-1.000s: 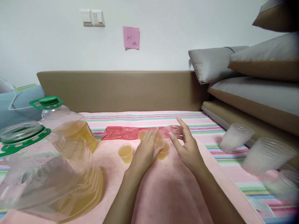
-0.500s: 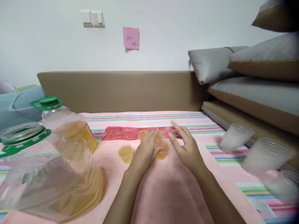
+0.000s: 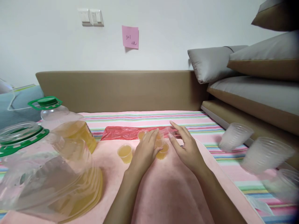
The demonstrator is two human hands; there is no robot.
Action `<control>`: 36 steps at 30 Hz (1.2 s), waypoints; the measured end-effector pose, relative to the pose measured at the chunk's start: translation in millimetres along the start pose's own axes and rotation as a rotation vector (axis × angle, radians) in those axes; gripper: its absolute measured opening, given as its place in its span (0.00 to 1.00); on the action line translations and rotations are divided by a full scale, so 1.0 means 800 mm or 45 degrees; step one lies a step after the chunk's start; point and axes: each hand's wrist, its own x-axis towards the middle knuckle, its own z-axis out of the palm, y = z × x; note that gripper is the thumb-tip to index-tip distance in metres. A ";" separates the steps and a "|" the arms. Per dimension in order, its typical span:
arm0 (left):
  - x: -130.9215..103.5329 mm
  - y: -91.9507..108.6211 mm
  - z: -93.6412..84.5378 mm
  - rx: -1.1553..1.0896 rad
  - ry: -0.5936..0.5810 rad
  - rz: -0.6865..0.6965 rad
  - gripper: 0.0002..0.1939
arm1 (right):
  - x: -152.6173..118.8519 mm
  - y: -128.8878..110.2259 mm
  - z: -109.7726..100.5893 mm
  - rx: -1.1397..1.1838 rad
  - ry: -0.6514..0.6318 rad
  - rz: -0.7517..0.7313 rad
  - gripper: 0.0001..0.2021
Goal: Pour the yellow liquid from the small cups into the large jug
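Note:
A clear plastic cup (image 3: 165,133) is tilted between my hands, above several small cups. My left hand (image 3: 146,149) has its fingers and thumb around the lower-left side of the tilted cup. My right hand (image 3: 185,144) is at its other end, thumb and fingers spread apart, the thumb near or touching the plastic. Below stands a cup of yellow liquid (image 3: 163,153), partly behind my left thumb. Another filled cup (image 3: 125,153) stands to the left, and a further filled cup (image 3: 141,135) is partly hidden behind my left fingers.
Two large jugs of yellow liquid stand at left, an open jug (image 3: 77,193) in front and a capped jug (image 3: 79,133) behind. A red plastic bag (image 3: 121,133) lies beyond the pink cloth (image 3: 161,199). Stacked clear cups (image 3: 266,155) lie at right, beside cushions (image 3: 263,90).
The view has shifted slightly. My hands and the tilted cup stay in nearly the same place, and the filled cups have not moved.

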 end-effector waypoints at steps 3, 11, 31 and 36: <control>0.000 0.001 0.001 0.008 0.008 -0.002 0.35 | -0.001 0.001 -0.002 0.010 -0.030 0.012 0.25; -0.002 -0.001 0.000 0.018 0.073 0.023 0.49 | 0.000 0.004 -0.004 -0.012 0.016 0.000 0.23; -0.001 0.002 -0.004 0.073 0.064 -0.018 0.41 | -0.002 0.001 -0.005 -0.083 0.074 -0.092 0.22; 0.002 0.005 -0.007 0.097 0.107 0.012 0.35 | -0.005 0.001 -0.007 -0.003 0.099 0.025 0.28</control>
